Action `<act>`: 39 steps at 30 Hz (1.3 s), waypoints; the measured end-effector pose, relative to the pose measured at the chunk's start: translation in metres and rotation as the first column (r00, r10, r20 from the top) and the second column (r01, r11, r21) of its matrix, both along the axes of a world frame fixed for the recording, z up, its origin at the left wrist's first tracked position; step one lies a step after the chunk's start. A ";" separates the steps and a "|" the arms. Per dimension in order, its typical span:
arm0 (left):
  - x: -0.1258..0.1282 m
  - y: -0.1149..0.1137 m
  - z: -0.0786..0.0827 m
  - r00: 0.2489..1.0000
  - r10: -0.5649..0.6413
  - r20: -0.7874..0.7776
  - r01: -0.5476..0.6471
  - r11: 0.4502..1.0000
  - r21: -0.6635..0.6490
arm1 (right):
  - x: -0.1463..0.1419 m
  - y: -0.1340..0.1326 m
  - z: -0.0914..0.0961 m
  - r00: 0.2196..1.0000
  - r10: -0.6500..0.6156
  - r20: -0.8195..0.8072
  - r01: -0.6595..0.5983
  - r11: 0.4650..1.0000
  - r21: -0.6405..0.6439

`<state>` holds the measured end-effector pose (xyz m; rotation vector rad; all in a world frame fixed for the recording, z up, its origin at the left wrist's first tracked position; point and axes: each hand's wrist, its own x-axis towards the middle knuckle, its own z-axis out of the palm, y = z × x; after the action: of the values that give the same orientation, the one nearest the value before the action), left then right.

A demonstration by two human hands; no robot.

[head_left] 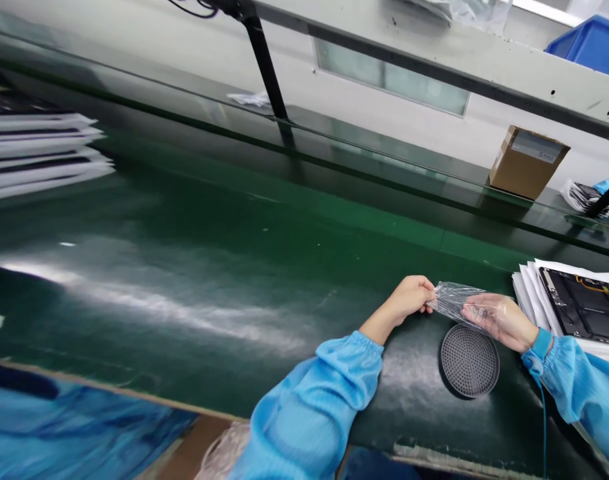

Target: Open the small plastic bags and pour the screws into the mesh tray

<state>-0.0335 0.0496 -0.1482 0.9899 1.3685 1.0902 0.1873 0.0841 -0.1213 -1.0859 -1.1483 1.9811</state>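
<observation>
My left hand (411,296) is closed in a pinch on the gathered end of a clear plastic bag (447,301). The bag stretches right, over my right hand (504,320), whose fingers show through the film, stretched out toward the left. Whether this hand is inside the bag or behind it I cannot tell for sure. Just below both hands, a round black dish with a perforated grid face (469,361) rests on the green mat (224,247). A blue strap with a cord (541,347) circles my right wrist.
At right, black panels with orange ribbon cables (587,300) lie stacked between white sheets. Another layered stack (39,157) stands far left. Behind are a cardboard box (527,163), a shelf post (265,63) and an overhead shelf with a blue bin (591,47).
</observation>
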 end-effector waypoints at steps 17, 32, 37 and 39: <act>0.020 -0.023 0.013 0.796 -0.119 -0.593 0.450 0.772 0.449 | -0.012 -0.009 0.012 0.997 0.071 -0.036 -0.070 0.997 0.015; 0.017 0.004 -0.003 0.789 0.142 -0.597 0.185 0.872 0.453 | 0.005 0.005 0.044 0.990 -0.052 -0.130 0.059 0.997 0.055; 0.014 0.007 -0.006 0.826 0.214 -0.522 0.053 0.891 0.450 | 0.030 -0.014 0.048 0.989 -0.090 -0.118 0.091 0.996 0.004; 0.012 0.009 -0.007 0.843 0.252 -0.475 -0.011 0.891 0.453 | 0.033 -0.029 0.037 0.992 -0.089 -0.087 0.086 0.996 -0.034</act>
<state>-0.0212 0.0586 -0.1554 1.6341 1.6855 1.3285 0.2204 0.0553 -0.0842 -1.0355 -1.0112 1.9632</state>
